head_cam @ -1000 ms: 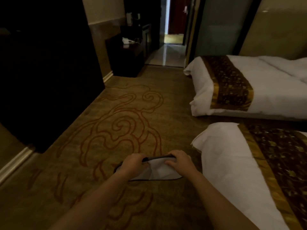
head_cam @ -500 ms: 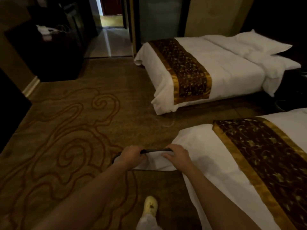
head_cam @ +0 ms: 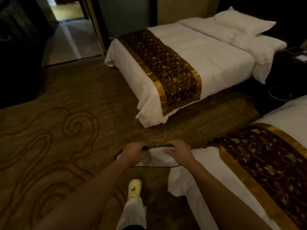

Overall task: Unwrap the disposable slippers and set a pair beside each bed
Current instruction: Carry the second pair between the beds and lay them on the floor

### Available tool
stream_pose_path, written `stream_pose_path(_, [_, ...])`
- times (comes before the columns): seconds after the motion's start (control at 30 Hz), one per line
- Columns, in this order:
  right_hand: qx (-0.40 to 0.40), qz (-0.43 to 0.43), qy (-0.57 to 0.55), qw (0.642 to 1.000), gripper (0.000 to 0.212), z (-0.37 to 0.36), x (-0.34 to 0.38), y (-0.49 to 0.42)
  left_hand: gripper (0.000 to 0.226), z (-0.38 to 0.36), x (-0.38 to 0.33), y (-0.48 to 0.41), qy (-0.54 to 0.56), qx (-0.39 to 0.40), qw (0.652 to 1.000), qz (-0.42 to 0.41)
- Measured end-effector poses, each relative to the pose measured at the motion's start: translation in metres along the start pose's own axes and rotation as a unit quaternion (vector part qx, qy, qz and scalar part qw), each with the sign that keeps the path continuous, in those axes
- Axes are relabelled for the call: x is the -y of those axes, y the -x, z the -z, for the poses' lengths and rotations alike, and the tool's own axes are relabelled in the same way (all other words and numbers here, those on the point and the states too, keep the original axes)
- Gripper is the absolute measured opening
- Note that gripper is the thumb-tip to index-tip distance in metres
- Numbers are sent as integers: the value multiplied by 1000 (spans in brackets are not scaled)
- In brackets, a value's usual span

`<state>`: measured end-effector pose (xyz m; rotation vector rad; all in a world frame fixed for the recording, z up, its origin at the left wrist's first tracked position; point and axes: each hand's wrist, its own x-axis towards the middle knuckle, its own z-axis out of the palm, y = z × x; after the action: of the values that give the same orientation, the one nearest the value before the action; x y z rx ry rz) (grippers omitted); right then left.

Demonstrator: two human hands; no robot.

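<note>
Slippers: white disposable slippers (head_cam: 157, 157) with a dark edge, in the lower centre of the frame, held in the air above the carpet, just left of the corner of the near bed.
My left hand: my left hand (head_cam: 133, 154) is closed around the left part of the slippers, fingers curled over the top edge.
My right hand: my right hand (head_cam: 180, 152) grips the right part, fingers folded over the dark edge; both hands are close together.
Wrapping: I cannot tell if any wrapper is on the slippers.
Near bed: near bed (head_cam: 207, 188) at the lower right, white sheet with a brown and gold runner (head_cam: 269, 165) across it.
Far bed: far bed (head_cam: 207, 52) in the upper right, also white, with the same kind of runner and a pillow (head_cam: 244, 24) at its head.
Carpet: brown carpet (head_cam: 58, 138) with a swirl pattern, filling the left and centre.
My foot: one pale shoe (head_cam: 134, 188) at the bottom centre, standing on the carpet below my hands.
Doorway: a lit passage (head_cam: 69, 30) in the upper left.
</note>
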<state>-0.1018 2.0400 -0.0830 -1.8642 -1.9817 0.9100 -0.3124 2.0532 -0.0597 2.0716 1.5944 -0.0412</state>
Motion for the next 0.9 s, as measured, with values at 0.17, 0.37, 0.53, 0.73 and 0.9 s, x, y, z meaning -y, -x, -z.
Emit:
stream_pose_path(0.17, [-50, -67, -9, 996, 22, 27, -13, -98, 24, 40, 8, -127, -19, 30, 998, -57])
stream_pose_path(0.37, [-81, -134, 16, 988, 24, 76, -44, -176, 23, 74, -19, -253, -21, 102, 987, -124])
stream_pose_path(0.53, [-83, -191, 27, 978, 28, 119, -98, -222, 26, 66, -68, -351, -60, 172, 965, -188])
stream_pose_path(0.73, [-74, -199, 45, 976, 27, 183, -182, -283, 46, 50, -141, -464, -113, 232, 936, -238])
stream_pose_path(0.9, [-55, -208, 81, 973, 29, 241, -229, -319, 41, 48, -199, -531, -126, 258, 922, -260])
